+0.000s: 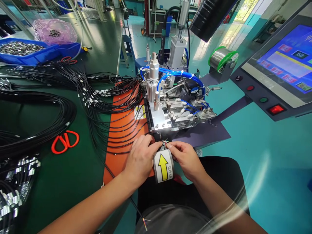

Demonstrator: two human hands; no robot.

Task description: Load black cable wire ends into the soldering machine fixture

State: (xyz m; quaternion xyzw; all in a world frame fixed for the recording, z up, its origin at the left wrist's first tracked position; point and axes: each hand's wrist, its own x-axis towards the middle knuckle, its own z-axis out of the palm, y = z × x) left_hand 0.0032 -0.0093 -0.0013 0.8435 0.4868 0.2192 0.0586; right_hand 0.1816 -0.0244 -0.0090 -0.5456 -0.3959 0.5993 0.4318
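My left hand (141,156) is closed at the front edge of the metal machine (168,113), fingers pressed together where a black cable (117,152) runs under it. From the right, my right hand (186,159) pinches at tiny coloured wire ends (165,142) between the two hands; the fingertips partly cover them. Just below sits a round white-labelled part (163,167) with a yellow arrow. Several black cables lie side by side across the orange plate (119,130), their ends at the machine. Another cable end with bared coloured wires (145,222) hangs near my lap.
Red-handled scissors (65,142) and cable bundles (60,107) lie on the green table. A blue tray (26,58) of small metal parts stands far left. At right are a solder reel (223,59) and a control screen (287,61); a black tube (211,18) hangs overhead.
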